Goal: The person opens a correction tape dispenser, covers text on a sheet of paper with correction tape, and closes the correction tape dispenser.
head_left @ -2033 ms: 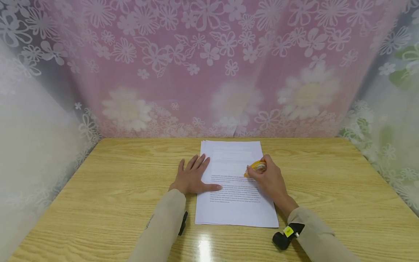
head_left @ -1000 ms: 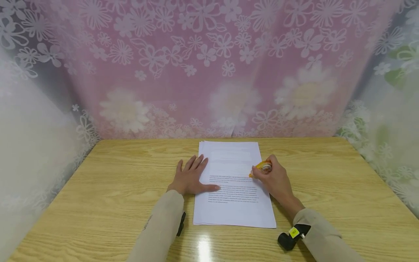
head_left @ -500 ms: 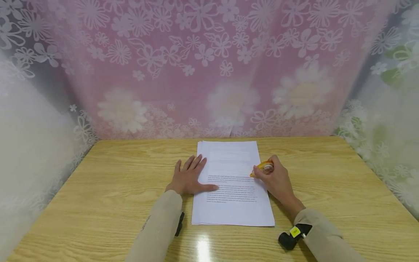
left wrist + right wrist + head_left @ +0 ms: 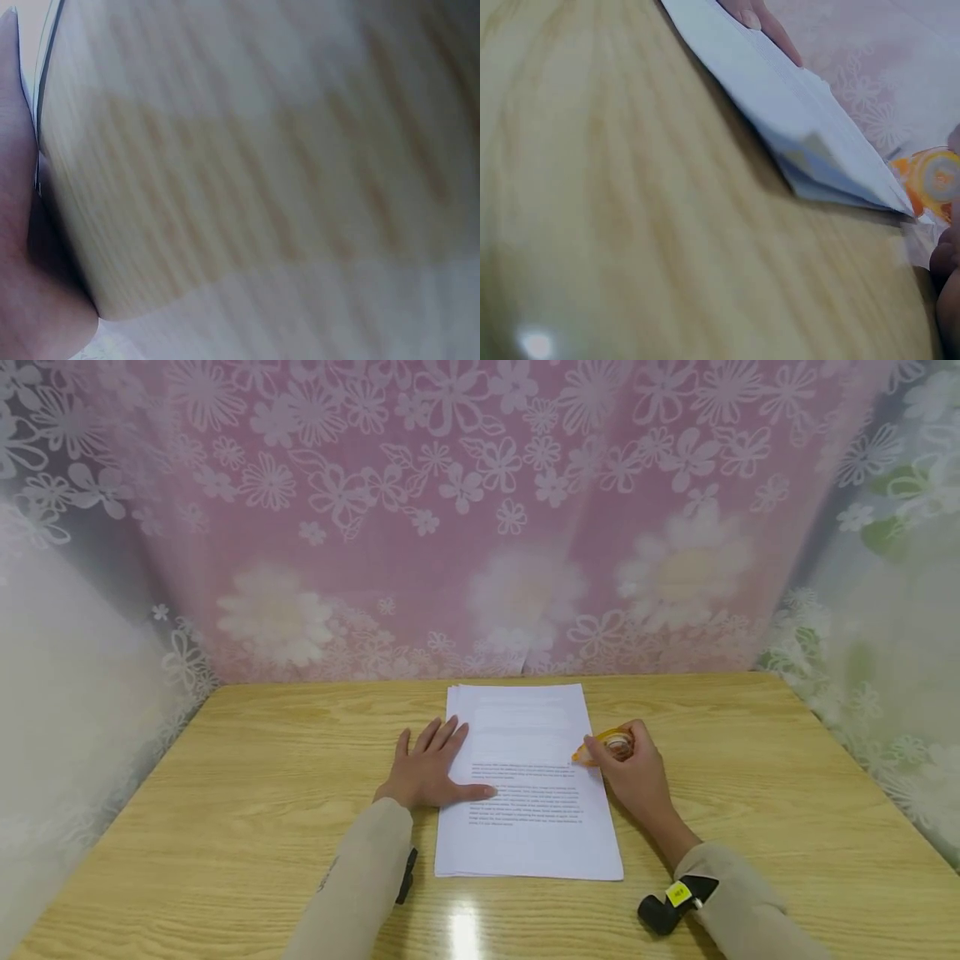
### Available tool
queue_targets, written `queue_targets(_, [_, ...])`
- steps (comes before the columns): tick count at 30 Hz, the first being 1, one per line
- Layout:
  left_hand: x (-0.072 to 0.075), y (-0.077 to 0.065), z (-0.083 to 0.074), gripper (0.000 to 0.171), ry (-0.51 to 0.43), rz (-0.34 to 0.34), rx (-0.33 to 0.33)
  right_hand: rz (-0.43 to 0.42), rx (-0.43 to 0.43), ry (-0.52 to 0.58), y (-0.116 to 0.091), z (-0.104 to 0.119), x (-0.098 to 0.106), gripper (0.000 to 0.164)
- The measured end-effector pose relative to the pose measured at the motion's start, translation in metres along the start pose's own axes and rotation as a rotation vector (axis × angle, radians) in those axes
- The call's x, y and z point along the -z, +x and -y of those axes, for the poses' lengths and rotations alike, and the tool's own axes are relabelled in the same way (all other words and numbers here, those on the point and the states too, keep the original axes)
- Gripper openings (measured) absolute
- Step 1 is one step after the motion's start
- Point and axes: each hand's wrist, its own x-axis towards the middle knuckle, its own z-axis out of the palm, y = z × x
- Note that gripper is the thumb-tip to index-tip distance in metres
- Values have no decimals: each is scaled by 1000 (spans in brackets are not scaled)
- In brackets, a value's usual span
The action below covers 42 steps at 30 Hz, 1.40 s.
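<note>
A stack of white printed paper [image 4: 525, 852] lies in the middle of the table, its top sheet bearing blocks of text low down and a paler area above. My left hand [image 4: 426, 770] rests on the stack's left edge with fingers spread and thumb across the sheet. At the right edge my right hand [image 4: 636, 772] pinches an orange correction tape dispenser [image 4: 613, 745], its tip pointing left at the end of the first dark text line. Part of that orange correction tape [image 4: 934, 180] also shows at the right border of the right wrist view.
The wood-grain table [image 4: 262, 827] extends around the paper. A pink floral curtain [image 4: 420, 568] hangs behind it, with pale curtains at both sides. A black wrist camera [image 4: 675, 903] sits on the right sleeve. Light glares off the table near its front.
The correction tape and my right hand have moved right across the sheet to its right edge. My left hand keeps its place on the paper. The whole view has shifted slightly.
</note>
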Motion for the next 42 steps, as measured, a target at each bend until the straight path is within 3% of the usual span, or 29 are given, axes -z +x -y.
queue_targets(5, [0, -1, 1, 110, -3, -5, 1, 31, 17, -78, 1, 1, -6, 50])
queue_targets(19, [0, 1, 6, 110, 16, 3, 0, 32, 24, -137, 3, 8, -12, 48])
queue_targets(27, [2, 3, 5, 110, 14, 4, -8, -35, 53, -227, 3, 12, -11, 42])
queue_targets(31, [2, 3, 6, 110, 9, 7, -12, -49, 41, -218, 2, 12, -11, 41])
queue_targets(36, [2, 3, 6, 110, 5, 14, -18, -56, 33, -134, 2, 7, -9, 44])
queue_targets(42, [3, 3, 5, 113, 4, 12, -22, -125, -70, 185, 2, 2, -1, 46])
